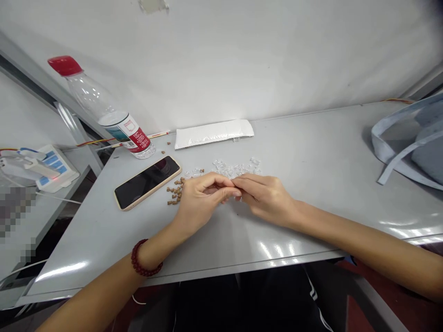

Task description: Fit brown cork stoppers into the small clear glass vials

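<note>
Left hand (204, 196): thumb and fingertips drawn together, tips meeting those of the opposite hand; bracelet (142, 261) at wrist.
Right hand (261, 196): pinched likewise, fingers pointing left; contents of the joint pinch hidden behind the fingers, impossible to tell.
Clear bits (221, 166): loose scatter on the counter (308, 159), just beyond the meeting fingertips; long axis of the spread left to right, near edge partly covered by both hands; split between left and right hands, neither plainly nearer.
Brown bits (173, 196): small cluster just left of the left hand, clearly nearer to it than to the right; band running away from the counter's front edge; axis of single bits too small to read. One stray beside the clear bits, two more near the bottle.
Phone (148, 182): left of the brown bits, screen up and dark, laid slantwise.
Bottle (128, 133): beyond the phone, red cap on.
Packet (214, 133): white, long axis left to right, beyond the clear bits, near the wall.
Bag (427, 143): far right, well apart from both hands.
</note>
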`<state>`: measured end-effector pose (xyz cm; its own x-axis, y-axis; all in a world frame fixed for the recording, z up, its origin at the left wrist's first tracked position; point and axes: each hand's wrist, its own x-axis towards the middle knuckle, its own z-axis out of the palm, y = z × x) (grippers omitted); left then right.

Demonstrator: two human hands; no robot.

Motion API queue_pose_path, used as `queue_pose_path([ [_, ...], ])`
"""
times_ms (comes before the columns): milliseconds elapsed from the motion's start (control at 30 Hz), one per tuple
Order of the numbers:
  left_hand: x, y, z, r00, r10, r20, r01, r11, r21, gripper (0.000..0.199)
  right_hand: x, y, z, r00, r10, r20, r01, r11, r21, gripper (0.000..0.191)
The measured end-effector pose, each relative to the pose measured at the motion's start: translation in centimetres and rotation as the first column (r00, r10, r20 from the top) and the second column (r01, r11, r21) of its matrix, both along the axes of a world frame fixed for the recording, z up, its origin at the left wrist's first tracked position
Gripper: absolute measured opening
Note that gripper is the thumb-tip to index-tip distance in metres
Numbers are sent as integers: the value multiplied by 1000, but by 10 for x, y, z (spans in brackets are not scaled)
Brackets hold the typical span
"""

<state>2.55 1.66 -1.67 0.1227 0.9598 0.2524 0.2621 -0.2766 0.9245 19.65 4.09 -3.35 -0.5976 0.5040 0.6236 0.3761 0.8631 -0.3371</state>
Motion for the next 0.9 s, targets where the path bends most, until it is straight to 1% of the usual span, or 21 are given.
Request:
queue_pose_path([
  [67, 2, -4, 0, 990, 44, -134, -20, 984, 176, 10, -1, -2, 2, 1000, -9, 14, 9, 1000, 25, 28],
  [100, 2, -6, 0, 975, 82, -205, -23, 961, 277, 11, -1, -3, 3, 1000, -6, 17, 6, 999, 35, 29],
  [167, 1, -8, -2, 938, 167, -305, -11, 892, 452, 11, -1, -4, 7, 1000, -7, 14, 7, 999, 36, 29],
  [233, 0, -9, -4, 916, 208, -343, 15, 836, 549, 9, 0, -5, 11, 1000, -23, 6, 23, 1000, 0, 27],
  [300, -2, -9, -6, 902, 209, -378, 59, 807, 587, 8, 1, -5, 12, 999, -35, 12, 36, 998, -60, 28],
  [367, -4, -9, -9, 883, 206, -421, 96, 799, 593, 8, 3, -5, 11, 999, -39, 26, 42, 992, -116, 34],
  [467, -6, -9, -9, 863, 209, -460, 113, 808, 578, 10, 6, -6, 12, 999, -29, 32, 33, 986, -164, 37],
  [567, -9, -7, -3, 870, 162, -465, 104, 863, 495, 11, 9, -4, 16, 999, 18, 38, -11, 983, -183, 38],
  [633, -12, -3, 2, 892, 132, -432, 58, 915, 399, 10, 11, -1, 19, 997, 53, 57, -42, 983, -179, 37],
  [700, -14, 0, 5, 914, 102, -393, 24, 953, 303, 9, 12, 2, 19, 995, 75, 73, -63, 985, -161, 32],
  [733, -15, 1, 6, 920, 85, -383, 25, 962, 272, 9, 12, 4, 18, 994, 83, 77, -71, 986, -150, 29],
  [800, -15, 1, 4, 925, 49, -376, 53, 965, 256, 10, 11, 5, 15, 991, 98, 94, -85, 986, -141, 24],
  [900, -13, 0, 1, 928, 31, -370, 78, 958, 277, 11, 9, 6, 11, 982, 128, 140, -106, 982, -156, 24],
])
